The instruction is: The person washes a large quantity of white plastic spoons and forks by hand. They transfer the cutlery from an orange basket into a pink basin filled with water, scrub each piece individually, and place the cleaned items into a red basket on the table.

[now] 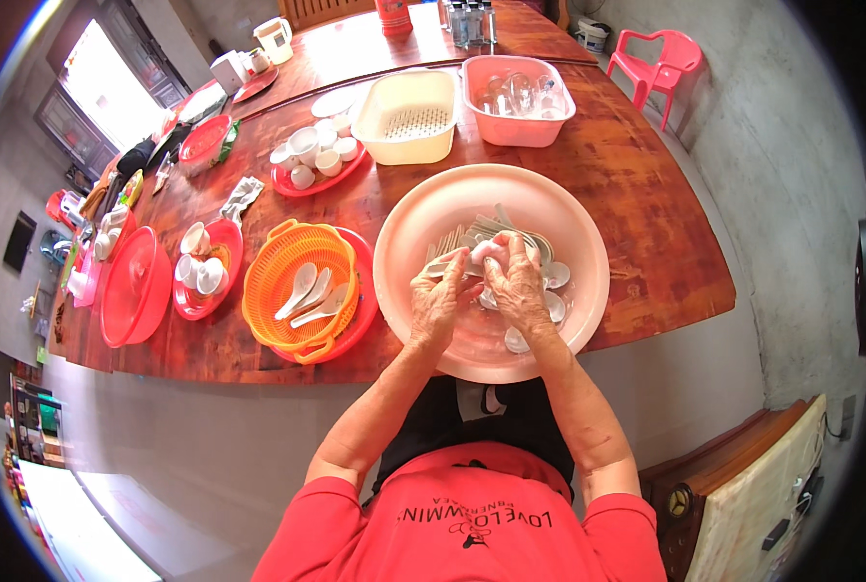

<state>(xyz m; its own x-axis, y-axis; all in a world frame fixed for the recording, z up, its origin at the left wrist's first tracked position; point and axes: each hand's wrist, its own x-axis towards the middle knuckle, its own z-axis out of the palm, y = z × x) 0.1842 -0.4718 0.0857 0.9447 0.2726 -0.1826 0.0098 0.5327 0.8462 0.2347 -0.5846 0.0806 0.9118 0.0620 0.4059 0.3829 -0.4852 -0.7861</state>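
Pale pink plastic forms the wide basin [588,281] in front of you, at the near edge of the reddish wooden table [661,281]. Over its middle, your right hand [518,289] has thumb and fingers narrowed around a small white piece [489,252]. Your fingers cover much of it, so you cannot tell here whether it is a spoon's bowl or something else; its long axis and the way it points are hidden too. Your left hand [437,303] sits just beside it, fingers loosely bent and fingertips turned in toward the right hand; whether they grip anything cannot be told.

Beneath your hands, white spoons [556,275] lie in the basin at mixed angles, some bunched beyond your fingers, others near your right wrist. To your left, the orange basket [256,312] holds more white spoons, side by side: their long axes slant, bowls at the upper right, handles pointing to the lower left. Beyond the basin stand a cream basket [373,141] and a pink tub [517,132] with clear glassware [521,94] inside.
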